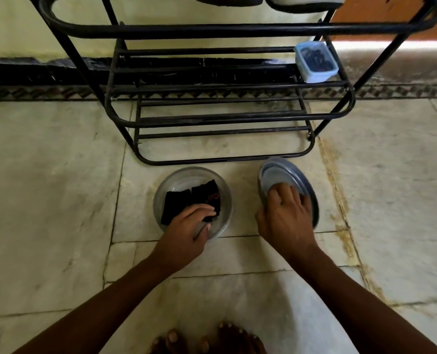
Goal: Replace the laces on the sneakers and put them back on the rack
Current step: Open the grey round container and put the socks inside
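A round clear container (176, 180) stands on the floor in front of the black metal shoe rack (212, 29). Inside it lie folded black pieces of cloth with red lettering (204, 195). My left hand (189, 226) reaches into the container and pinches one black piece at its near end. My right hand (286, 213) grips the container's round grey lid (284, 172), which is tilted up off the floor to the right. At the rack's top edge the soles of two shoes (301, 1) show, mostly cut off.
A small blue-tinted box with a lid (316, 61) holding dark items sits on the rack's middle shelf at the right. The lower shelves hold nothing. Marble floor tiles spread left and right. My bare toes (212, 338) are at the bottom edge.
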A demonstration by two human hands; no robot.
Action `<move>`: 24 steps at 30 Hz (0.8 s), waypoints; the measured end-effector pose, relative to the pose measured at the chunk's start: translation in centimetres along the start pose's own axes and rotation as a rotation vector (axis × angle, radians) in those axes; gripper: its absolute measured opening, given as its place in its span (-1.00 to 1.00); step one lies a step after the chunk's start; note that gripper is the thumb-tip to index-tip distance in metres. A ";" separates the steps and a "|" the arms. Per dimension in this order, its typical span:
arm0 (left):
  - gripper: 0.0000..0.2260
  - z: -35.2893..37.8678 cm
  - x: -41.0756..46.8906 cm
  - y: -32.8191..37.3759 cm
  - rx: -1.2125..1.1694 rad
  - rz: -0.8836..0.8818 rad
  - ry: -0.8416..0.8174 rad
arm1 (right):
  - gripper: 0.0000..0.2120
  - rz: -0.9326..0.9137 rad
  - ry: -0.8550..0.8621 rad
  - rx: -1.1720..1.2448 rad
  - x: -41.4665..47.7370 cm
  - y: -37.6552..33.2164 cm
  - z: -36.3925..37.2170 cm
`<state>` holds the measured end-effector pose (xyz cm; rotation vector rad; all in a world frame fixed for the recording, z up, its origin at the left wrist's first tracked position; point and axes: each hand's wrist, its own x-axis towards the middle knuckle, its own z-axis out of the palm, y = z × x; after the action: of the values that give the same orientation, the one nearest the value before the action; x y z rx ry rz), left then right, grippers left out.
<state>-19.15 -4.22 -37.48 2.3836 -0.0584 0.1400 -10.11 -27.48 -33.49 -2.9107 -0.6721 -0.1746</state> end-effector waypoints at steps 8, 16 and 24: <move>-0.65 -1.9 2.2 1.3 -0.288 -0.192 0.167 | -0.90 0.036 0.259 0.689 2.5 -5.0 -7.1; -0.60 -5.6 2.6 2.4 -0.370 -0.419 0.432 | -0.79 0.273 0.112 1.555 3.2 -6.7 -8.3; -0.80 -6.2 0.3 0.7 -0.136 -0.445 0.550 | -0.74 0.469 -0.057 1.341 2.9 -6.8 -1.7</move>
<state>-19.47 -0.49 -32.44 2.0875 0.6904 0.5483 -10.72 -20.48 -30.55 -1.6717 0.0035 0.3057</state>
